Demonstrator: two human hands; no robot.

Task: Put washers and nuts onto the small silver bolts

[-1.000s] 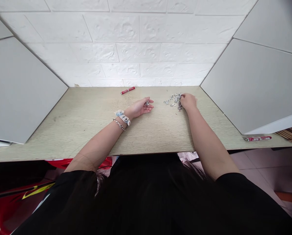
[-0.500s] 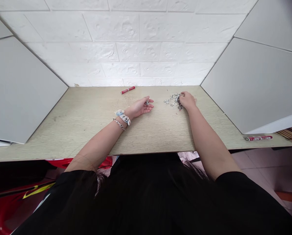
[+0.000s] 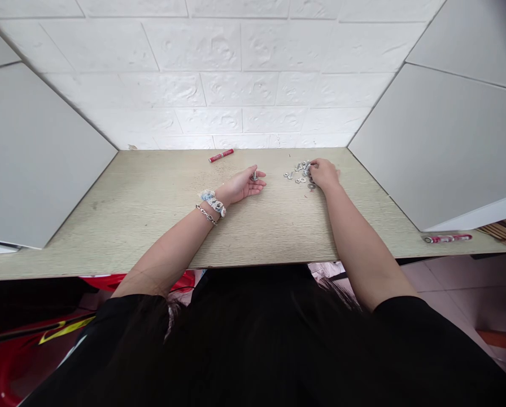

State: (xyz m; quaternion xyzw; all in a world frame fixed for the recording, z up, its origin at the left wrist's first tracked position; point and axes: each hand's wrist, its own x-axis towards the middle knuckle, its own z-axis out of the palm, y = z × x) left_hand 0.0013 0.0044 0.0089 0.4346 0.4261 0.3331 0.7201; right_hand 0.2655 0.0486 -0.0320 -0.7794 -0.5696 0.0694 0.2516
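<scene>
The right hand [image 3: 326, 174] had edged left amid metal hardware [image 3: 306, 168], its grip too hidden to tell, while the half-curled left hand [image 3: 241, 186] held a bolt [image 3: 254, 176], so handling seemed unfinished.

Silvery bolts [image 3: 306, 168] and washers [image 3: 303, 180] lie loosely clustered.

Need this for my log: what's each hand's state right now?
Left hand: loosely holding a silvery metal bolt.
Right hand: at silvery metal bolts and round washers; grip cannot be told.
</scene>
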